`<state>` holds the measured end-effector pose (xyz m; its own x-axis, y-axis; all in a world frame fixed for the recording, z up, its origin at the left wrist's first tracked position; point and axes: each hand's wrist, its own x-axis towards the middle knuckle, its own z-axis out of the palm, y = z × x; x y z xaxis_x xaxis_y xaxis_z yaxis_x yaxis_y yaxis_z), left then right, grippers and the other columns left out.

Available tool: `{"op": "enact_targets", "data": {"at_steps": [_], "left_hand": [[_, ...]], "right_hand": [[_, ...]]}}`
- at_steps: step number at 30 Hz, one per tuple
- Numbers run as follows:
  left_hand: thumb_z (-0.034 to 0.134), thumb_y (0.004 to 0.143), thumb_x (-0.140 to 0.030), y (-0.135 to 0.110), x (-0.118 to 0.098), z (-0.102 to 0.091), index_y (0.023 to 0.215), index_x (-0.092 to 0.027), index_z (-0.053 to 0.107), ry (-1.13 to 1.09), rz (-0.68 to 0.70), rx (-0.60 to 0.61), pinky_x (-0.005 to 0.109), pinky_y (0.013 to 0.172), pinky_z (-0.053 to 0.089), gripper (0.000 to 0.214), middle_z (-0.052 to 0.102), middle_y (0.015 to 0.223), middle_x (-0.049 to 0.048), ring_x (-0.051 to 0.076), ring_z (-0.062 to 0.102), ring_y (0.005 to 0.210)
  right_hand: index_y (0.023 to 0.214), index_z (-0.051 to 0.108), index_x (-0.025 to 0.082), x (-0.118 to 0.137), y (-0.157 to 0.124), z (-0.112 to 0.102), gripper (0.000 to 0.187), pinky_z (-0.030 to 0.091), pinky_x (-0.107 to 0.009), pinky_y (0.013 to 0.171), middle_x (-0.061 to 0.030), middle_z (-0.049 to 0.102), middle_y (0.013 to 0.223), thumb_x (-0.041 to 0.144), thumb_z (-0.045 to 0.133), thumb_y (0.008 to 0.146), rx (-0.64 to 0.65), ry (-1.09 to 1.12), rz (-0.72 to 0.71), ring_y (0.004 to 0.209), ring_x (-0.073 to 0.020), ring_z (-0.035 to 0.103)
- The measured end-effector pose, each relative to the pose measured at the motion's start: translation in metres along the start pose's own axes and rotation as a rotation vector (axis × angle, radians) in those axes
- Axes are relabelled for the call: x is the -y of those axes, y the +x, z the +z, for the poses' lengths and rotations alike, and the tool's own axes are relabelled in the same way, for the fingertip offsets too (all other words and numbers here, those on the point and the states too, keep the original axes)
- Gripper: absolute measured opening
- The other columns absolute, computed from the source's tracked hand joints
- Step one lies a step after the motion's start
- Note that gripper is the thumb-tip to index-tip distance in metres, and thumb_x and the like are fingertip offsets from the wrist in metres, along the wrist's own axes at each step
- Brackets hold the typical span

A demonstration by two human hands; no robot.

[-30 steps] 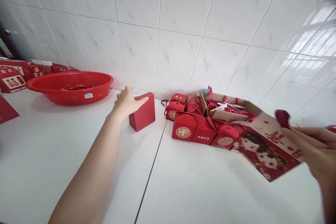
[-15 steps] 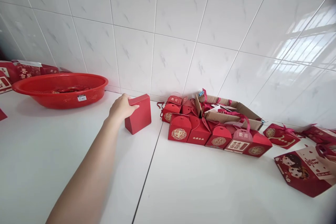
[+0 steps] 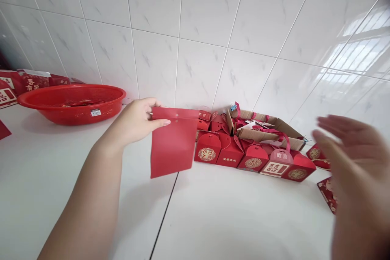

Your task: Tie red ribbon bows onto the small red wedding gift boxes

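My left hand (image 3: pixel 141 120) grips the top edge of a plain red gift box (image 3: pixel 173 144), thumb on the near face and fingers behind. The box is held above the white table, its broad side towards me and two small holes near its top. On the right, my right hand (image 3: pixel 356 162) is raised and blurred, fingers stretched out and apart from the thumb, with nothing in it. Behind it, a dark red gift box with a printed picture (image 3: pixel 327 195) is mostly hidden.
Several small red gift boxes (image 3: pixel 231 152) stand in a row before an open cardboard tray (image 3: pixel 289 132) holding ribbons and cards. A red plastic basket (image 3: pixel 73 118) sits at the left, with more red boxes (image 3: pixel 33 81) behind it. A tiled wall (image 3: pixel 201 69) closes the back.
My left hand has lifted the plain red box off the table, bringing it nearer and rightward. My right hand has let go of the printed box and moved up and left into view.
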<state>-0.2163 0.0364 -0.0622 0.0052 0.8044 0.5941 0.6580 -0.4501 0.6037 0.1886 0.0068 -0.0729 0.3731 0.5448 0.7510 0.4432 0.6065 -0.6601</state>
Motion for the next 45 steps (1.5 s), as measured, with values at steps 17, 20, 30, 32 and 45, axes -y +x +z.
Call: {"op": "enact_targets", "data": {"at_steps": [17,20,30,32,45], "left_hand": [[0.06,0.084,-0.035,-0.025,-0.078,0.056,0.115,-0.03,0.064,-0.332,0.01,0.26,0.028,0.075,0.057,0.031,0.067,0.111,0.0029,0.02,0.065,0.096],[0.062,0.081,-0.043,-0.023,-0.071,0.06,0.109,-0.032,0.068,-0.156,0.013,0.256,0.028,0.073,0.055,0.031,0.062,0.113,0.0027,0.019,0.063,0.094],[0.06,0.08,-0.042,-0.017,-0.053,0.07,0.099,-0.031,0.068,0.016,-0.107,0.452,0.03,0.075,0.05,0.023,0.067,0.106,-0.0021,0.02,0.062,0.094],[0.062,0.078,-0.041,-0.016,-0.051,0.079,0.102,-0.029,0.066,-0.015,-0.137,0.525,0.03,0.076,0.049,0.027,0.066,0.109,-0.001,0.02,0.061,0.095],[0.061,0.075,-0.03,-0.027,-0.068,0.103,0.087,-0.024,0.05,-0.024,-0.119,0.689,0.025,0.059,0.036,0.017,0.057,0.089,-0.0029,0.014,0.052,0.074]], "right_hand": [[0.139,0.026,0.039,0.028,-0.057,0.101,0.073,0.061,-0.04,0.071,-0.0035,0.069,0.099,0.034,0.069,0.08,0.538,0.604,0.251,0.091,-0.0231,0.068],[0.137,0.031,0.037,0.023,-0.056,0.104,0.07,0.06,-0.042,0.073,-0.0035,0.069,0.094,0.036,0.07,0.079,0.537,0.579,0.275,0.09,-0.0244,0.068],[0.132,0.039,0.027,0.012,-0.053,0.108,0.067,0.056,-0.036,0.068,-0.0045,0.072,0.092,0.041,0.071,0.075,0.749,0.404,0.467,0.086,-0.0232,0.068],[0.123,0.05,0.024,0.005,-0.044,0.104,0.051,0.054,-0.035,0.067,-0.0044,0.072,0.086,0.046,0.064,0.079,0.756,0.195,0.409,0.08,-0.0223,0.067],[0.088,0.067,0.019,-0.132,0.012,0.071,0.026,0.043,-0.04,0.07,-0.0087,0.068,0.084,0.027,0.046,0.075,0.312,-0.511,0.231,0.069,-0.0227,0.057]]}}
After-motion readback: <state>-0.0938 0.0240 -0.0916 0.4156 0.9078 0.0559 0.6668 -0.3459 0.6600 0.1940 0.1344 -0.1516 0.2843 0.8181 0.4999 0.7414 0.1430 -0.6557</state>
